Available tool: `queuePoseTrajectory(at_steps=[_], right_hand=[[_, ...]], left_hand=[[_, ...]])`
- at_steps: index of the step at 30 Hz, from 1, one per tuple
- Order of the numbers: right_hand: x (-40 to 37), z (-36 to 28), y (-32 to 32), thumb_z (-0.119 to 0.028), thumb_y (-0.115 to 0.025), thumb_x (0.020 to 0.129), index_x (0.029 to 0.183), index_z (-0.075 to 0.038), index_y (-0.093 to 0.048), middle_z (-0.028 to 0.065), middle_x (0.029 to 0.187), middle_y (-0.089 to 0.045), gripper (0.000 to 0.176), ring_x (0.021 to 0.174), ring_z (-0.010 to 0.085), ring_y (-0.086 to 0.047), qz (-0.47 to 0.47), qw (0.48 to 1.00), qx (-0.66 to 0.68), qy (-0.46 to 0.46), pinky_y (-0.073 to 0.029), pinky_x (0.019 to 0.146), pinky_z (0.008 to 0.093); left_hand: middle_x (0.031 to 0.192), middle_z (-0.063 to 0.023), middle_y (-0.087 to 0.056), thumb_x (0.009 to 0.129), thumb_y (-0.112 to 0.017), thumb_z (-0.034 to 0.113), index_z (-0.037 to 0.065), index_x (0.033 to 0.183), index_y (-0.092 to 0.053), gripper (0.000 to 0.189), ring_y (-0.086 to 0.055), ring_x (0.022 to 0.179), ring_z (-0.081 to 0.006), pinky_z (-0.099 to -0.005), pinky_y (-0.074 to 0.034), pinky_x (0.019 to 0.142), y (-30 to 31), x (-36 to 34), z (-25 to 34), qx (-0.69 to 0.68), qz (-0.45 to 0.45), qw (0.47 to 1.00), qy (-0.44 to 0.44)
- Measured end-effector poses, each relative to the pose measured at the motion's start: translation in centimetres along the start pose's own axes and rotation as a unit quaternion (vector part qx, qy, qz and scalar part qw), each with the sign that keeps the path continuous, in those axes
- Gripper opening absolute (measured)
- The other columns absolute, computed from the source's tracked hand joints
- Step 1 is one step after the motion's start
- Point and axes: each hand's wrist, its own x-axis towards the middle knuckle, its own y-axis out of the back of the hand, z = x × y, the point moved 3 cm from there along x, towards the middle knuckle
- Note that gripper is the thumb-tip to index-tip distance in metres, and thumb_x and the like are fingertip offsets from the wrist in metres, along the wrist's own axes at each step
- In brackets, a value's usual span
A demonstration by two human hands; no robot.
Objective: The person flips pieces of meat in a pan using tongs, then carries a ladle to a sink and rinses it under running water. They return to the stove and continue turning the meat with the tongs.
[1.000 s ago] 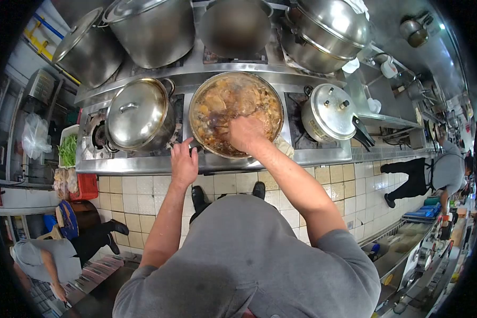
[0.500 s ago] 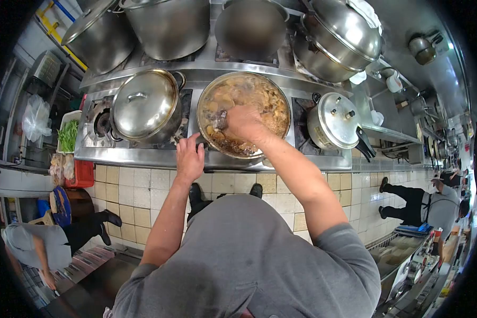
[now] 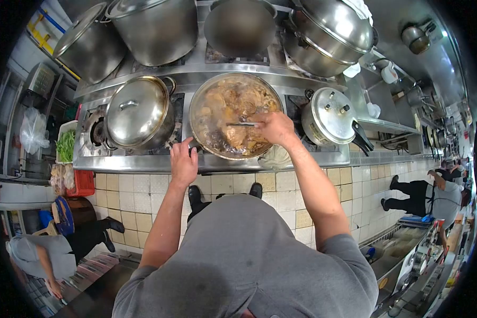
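Note:
A wide metal pot (image 3: pixel 192 117) of bubbling brown stew (image 3: pixel 235 106) with chunks in it sits on the stove before me. Over its right half, my right hand (image 3: pixel 277 129) is closed around a metal utensil (image 3: pixel 240 124) with a slim grey handle; the stew hides its far end. My left hand (image 3: pixel 183 163) lies at the stove's front edge, fingers spread, with fingertips right by the pot's lower left side. Against the pot's front right is a crumpled pale cloth (image 3: pixel 274 158).
Left of the stew stands a lidded pot (image 3: pixel 139 112); to its right, a pressure cooker (image 3: pixel 331 116) with a black handle. Large pots (image 3: pixel 153 32) line the back. Greens (image 3: pixel 65 146) fill a bin at left. One person (image 3: pixel 42 254) stands left, another (image 3: pixel 442 204) right.
My right hand has moved right and turned within the pot, bringing the utensil's handle into view. The pale cloth shows more. My left hand stays near the pot's side.

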Motion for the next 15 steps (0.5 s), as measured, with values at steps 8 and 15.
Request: queuePoseTrajectory(at_steps=[8, 15], right_hand=[[-4.4, 4.7, -0.5, -0.034, -0.077, 0.092, 0.105, -0.019, -0.084, 0.0144, 0.101, -0.078, 0.021, 0.095, 0.0378, -0.075, 0.034, 0.987, 0.123, -0.098, -0.059, 0.082, 0.0477], [-4.7, 5.6, -1.0, -0.033, -0.076, 0.093, 0.106, -0.019, -0.084, 0.0137, 0.102, -0.078, 0.021, 0.096, 0.0364, -0.075, 0.039, 0.986, 0.127, -0.104, -0.059, 0.083, 0.0460]], left_hand=[[0.118, -0.0196, -0.056, 0.104, -0.062, 0.018, 0.009, 0.144, -0.056, 0.041, -0.053, 0.115, -0.0406, -0.0519, -0.043, 0.104, 0.1, 0.1, 0.0, 0.007, -0.008, 1.000, 0.001], [0.123, -0.0223, -0.058, 0.104, -0.059, 0.014, 0.005, 0.143, -0.055, 0.040, -0.053, 0.117, -0.0415, -0.0505, -0.041, 0.106, 0.5, 0.1, 0.8, 0.016, -0.021, 1.000, 0.006]])
